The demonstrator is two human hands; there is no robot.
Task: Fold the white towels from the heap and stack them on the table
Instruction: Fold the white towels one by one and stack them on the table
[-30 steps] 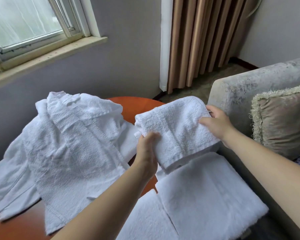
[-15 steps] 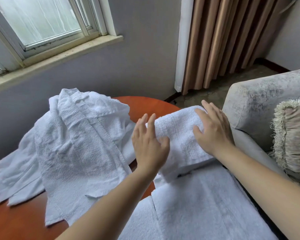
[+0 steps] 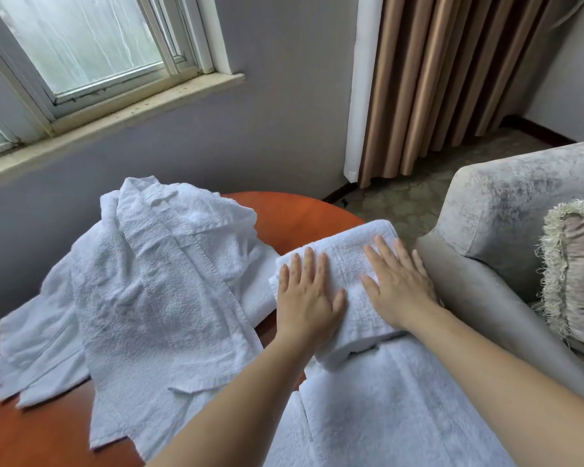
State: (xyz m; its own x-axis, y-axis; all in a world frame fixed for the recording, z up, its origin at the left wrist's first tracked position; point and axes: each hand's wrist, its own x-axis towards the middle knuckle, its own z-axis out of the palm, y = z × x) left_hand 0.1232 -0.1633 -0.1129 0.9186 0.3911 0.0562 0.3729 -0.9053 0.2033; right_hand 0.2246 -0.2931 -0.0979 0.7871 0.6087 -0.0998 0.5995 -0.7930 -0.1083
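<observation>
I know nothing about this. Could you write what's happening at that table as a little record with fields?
folded towel: white, lying on a larger flat towel
left grip: bare hand, fingers straight, pressing on the folded towel
right grip: bare hand, flat on the folded towel too
heap: crumpled white towels on the left of the table
beside: grey sofa arm on the right
</observation>
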